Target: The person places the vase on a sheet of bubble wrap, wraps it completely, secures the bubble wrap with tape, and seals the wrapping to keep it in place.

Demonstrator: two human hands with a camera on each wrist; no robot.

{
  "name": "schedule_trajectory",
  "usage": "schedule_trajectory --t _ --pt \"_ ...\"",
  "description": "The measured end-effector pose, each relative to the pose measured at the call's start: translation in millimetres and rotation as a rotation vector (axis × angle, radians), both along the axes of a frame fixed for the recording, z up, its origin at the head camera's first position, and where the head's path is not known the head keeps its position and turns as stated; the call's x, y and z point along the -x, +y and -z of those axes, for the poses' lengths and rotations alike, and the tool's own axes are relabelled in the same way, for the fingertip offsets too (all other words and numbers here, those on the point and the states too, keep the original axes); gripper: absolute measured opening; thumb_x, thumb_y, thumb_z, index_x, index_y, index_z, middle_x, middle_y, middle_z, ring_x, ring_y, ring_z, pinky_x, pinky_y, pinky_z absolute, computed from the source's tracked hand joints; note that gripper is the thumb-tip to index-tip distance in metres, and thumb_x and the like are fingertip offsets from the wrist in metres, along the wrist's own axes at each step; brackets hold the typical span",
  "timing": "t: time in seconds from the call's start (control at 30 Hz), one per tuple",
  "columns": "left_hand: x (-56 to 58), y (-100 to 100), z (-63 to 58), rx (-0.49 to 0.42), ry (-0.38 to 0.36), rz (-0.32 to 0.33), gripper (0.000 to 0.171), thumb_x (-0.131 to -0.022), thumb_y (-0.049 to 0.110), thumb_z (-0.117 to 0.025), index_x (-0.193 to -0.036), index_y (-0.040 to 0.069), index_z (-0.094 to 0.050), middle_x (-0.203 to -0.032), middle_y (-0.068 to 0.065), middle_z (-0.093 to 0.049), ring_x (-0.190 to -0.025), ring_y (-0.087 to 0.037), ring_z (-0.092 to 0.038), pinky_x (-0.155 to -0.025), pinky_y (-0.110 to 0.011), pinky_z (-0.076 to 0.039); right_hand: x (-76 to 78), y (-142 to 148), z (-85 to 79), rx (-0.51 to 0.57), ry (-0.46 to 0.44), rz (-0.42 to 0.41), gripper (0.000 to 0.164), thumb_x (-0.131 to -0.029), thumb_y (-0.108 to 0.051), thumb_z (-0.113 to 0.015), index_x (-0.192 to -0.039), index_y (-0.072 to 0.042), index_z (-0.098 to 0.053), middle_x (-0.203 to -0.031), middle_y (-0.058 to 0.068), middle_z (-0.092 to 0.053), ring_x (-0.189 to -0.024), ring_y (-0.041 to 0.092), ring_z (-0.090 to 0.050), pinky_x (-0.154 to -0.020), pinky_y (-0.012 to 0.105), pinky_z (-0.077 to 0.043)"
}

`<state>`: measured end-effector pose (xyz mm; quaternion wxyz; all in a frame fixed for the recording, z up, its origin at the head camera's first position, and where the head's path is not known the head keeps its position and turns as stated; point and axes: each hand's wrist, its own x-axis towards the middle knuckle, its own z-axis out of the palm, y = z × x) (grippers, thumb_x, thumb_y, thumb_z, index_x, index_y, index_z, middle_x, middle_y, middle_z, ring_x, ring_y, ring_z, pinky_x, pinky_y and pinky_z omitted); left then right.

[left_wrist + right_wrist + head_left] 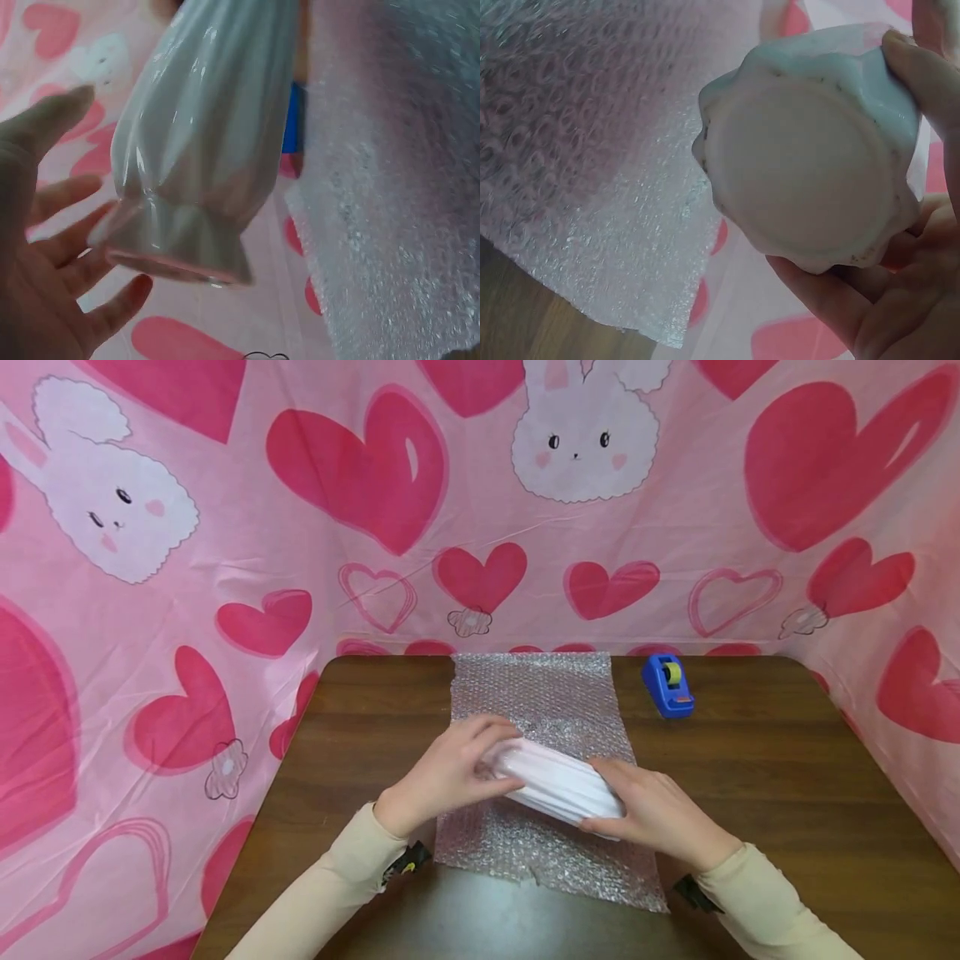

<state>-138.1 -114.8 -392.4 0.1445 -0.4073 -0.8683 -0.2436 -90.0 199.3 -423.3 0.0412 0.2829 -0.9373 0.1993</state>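
Note:
A glossy white fluted vase (558, 781) lies tilted on its side in the air over a sheet of bubble wrap (540, 689). My right hand (660, 810) grips it around the base end, and its flat round bottom with a scalloped edge (802, 165) faces the right wrist camera. At the other end, my left hand (453, 768) is around the flared mouth. In the left wrist view its fingers are spread behind the rim (180, 255), with the thumb (60, 124) standing off the vase.
A blue tape dispenser (671, 687) with a yellow roll stands at the back right of the brown wooden table (780, 777). The bubble wrap runs from the table's back edge toward the front. Pink heart-patterned cloth (480, 502) hangs behind and at both sides.

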Motion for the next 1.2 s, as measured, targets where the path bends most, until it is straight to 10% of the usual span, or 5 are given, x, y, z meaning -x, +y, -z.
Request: schedule_trajectory --t 0.17,0.47,0.8,1.2 --pt "-7.3 5.4 10.3 0.267 0.056 0.036 0.073 -0.081 0.058 -0.083 -0.137 0.017 -0.063 -0.131 -0.001 -0.065 -0.123 -0.019 -0.059 -0.104 -0.042 -0.045 2.3 0.7 5.5 -0.034 0.057 -0.053 0.072 -0.081 -0.051 -0.086 -0.132 -0.005 -0.064 -0.115 0.007 -0.071 -0.091 0.014 -0.068 -0.070 0.035 -0.057" --pt "-13.9 9.7 32.5 0.433 0.012 0.007 0.108 -0.072 0.070 -0.083 -0.156 0.013 -0.046 -0.142 -0.003 -0.063 -0.127 -0.022 -0.059 -0.099 -0.043 -0.046 -0.1 -1.4 13.8 -0.076 0.073 -0.113 0.073 -0.081 -0.052 -0.085 -0.131 -0.004 -0.066 -0.117 0.009 -0.072 -0.100 0.020 -0.070 -0.074 0.039 -0.059" --pt "-20.0 6.3 52.5 0.494 0.009 0.007 0.075 -0.072 0.067 -0.083 -0.128 0.020 -0.066 -0.117 0.004 -0.069 -0.106 -0.013 -0.065 -0.086 -0.038 -0.050 -5.7 -2.2 20.4 -0.079 0.019 -0.178 0.071 -0.086 -0.057 -0.079 -0.132 -0.005 -0.065 -0.120 0.006 -0.070 -0.102 0.019 -0.068 -0.078 0.040 -0.059" --pt "-26.2 3.9 61.0 0.489 -0.006 0.007 0.076 -0.071 0.070 -0.082 -0.127 0.022 -0.065 -0.115 0.006 -0.066 -0.102 -0.012 -0.063 -0.084 -0.036 -0.047 -8.2 -2.9 27.5 -0.078 0.031 -0.209 0.072 -0.087 -0.057 -0.078 -0.134 -0.004 -0.064 -0.120 0.004 -0.069 -0.101 0.017 -0.067 -0.078 0.038 -0.059"
